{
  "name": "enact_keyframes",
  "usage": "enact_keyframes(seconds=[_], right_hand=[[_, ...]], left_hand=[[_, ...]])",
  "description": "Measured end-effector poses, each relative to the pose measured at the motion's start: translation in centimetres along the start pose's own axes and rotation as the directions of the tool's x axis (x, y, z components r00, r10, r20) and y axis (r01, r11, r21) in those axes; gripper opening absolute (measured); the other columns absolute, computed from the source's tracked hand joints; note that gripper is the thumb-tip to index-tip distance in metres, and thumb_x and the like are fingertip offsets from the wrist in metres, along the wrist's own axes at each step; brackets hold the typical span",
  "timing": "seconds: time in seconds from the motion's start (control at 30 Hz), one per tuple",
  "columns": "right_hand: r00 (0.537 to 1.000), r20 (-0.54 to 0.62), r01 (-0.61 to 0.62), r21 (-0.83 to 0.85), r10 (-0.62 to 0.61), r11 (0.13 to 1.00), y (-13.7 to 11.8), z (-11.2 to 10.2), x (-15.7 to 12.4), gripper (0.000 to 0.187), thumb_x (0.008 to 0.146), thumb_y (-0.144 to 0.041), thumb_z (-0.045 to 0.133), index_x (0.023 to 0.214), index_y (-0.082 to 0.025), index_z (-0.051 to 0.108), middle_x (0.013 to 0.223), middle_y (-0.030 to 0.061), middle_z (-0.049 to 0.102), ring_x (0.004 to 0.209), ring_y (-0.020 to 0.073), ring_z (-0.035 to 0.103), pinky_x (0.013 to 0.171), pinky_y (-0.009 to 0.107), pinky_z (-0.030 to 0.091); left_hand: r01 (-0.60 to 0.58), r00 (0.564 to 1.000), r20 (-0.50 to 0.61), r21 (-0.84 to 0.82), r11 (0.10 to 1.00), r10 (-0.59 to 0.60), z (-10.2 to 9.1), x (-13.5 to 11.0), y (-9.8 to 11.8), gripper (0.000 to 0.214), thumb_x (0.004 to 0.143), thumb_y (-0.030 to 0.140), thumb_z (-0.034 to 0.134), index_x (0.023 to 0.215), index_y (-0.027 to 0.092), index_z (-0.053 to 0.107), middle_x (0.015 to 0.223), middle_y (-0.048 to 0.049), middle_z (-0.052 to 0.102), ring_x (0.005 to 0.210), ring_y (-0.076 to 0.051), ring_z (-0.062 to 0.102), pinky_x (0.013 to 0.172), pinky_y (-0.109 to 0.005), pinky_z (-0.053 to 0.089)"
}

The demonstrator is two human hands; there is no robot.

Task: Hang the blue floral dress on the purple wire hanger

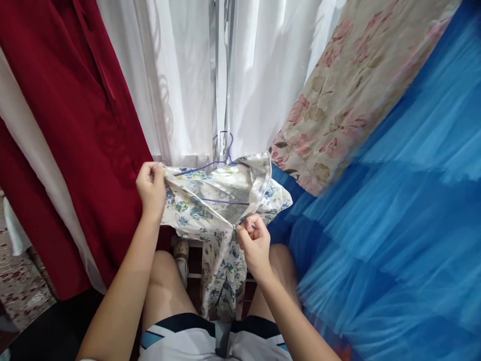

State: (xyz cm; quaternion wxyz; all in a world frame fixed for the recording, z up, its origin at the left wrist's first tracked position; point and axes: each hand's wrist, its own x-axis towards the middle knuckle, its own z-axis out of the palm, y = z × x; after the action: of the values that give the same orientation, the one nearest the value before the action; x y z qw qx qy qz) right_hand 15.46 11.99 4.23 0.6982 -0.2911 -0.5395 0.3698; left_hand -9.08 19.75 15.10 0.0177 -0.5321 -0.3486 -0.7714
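A white dress with a blue and yellow floral print [191,210] hangs on a thin purple wire hanger [230,143] in front of me. Its back is parted in a V, with a zipper along the edges. My left hand [151,186] is closed on the fabric at the left shoulder and holds it out. At the bottom of the V, my right hand [254,235] pinches the small zipper pull [235,227]. The lower part of the dress falls between my knees.
White curtains [184,75] hang behind the dress. Red cloth [78,125] is on the left. A pink floral fabric [323,115] and a layered blue tulle skirt [394,210] crowd the right. A shoe [181,255] shows below.
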Motion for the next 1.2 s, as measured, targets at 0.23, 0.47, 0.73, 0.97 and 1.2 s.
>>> enact_keyframes(seconds=[0.23,0.47,0.73,0.97,1.2], right_hand=[[0.973,0.166,-0.151,-0.071,0.161,0.986,0.8,-2.7,-3.5,0.008,0.084,-0.026,0.058,0.09,-0.021,0.058,0.058,-0.0075,0.035,0.048,0.0085,0.027,0.046,0.024,0.022],[0.925,0.06,-0.358,-0.199,0.376,0.912,1.2,-7.9,-3.1,0.077,0.076,-0.026,0.057,0.147,-0.004,0.038,0.044,-0.0125,0.038,0.039,0.0065,0.024,0.042,0.021,0.021],[0.858,-0.169,-0.501,-0.077,0.484,0.862,3.2,-11.0,-2.1,0.084,0.069,-0.028,0.062,0.147,-0.006,0.037,0.042,-0.0103,0.046,0.036,0.0084,0.036,0.038,0.019,0.022],[0.783,0.118,-0.563,-0.287,0.611,0.775,4.2,-9.3,-3.5,0.066,0.069,-0.022,0.055,0.134,-0.01,0.049,0.043,-0.0103,0.047,0.035,0.0085,0.035,0.038,0.02,0.025],[0.538,0.687,-0.202,-0.459,0.489,0.865,0.2,-5.7,-5.8,0.03,0.07,-0.014,0.063,0.1,-0.014,0.062,0.076,-0.0004,0.066,0.067,0.0141,0.057,0.06,0.023,0.045]], left_hand=[[0.57,0.786,-0.041,-0.342,0.748,-0.617,-2.1,-7.4,-8.5,0.024,0.078,0.035,0.07,0.08,0.015,0.057,0.072,0.0035,0.053,0.065,-0.009,0.05,0.065,-0.02,0.042],[0.746,0.614,0.181,-0.45,0.49,-0.768,0.4,-19.0,-6.1,0.04,0.065,0.044,0.082,0.078,0.015,0.059,0.072,0.0009,0.06,0.067,-0.011,0.057,0.068,-0.022,0.047],[0.824,0.525,0.498,-0.5,0.266,-0.69,0.6,-20.6,0.3,0.021,0.081,0.033,0.076,0.089,0.015,0.069,0.109,-0.0081,0.066,0.098,-0.016,0.061,0.09,-0.026,0.048],[0.823,0.565,0.668,-0.5,0.27,-0.484,-0.9,-18.8,6.6,0.017,0.093,0.031,0.061,0.086,0.016,0.063,0.131,-0.0095,0.056,0.111,-0.021,0.056,0.092,-0.029,0.047],[0.806,0.555,0.789,-0.433,0.404,-0.262,-0.9,-19.4,10.9,0.023,0.087,0.038,0.067,0.083,0.017,0.061,0.132,-0.0128,0.051,0.12,-0.029,0.052,0.099,-0.037,0.043]])
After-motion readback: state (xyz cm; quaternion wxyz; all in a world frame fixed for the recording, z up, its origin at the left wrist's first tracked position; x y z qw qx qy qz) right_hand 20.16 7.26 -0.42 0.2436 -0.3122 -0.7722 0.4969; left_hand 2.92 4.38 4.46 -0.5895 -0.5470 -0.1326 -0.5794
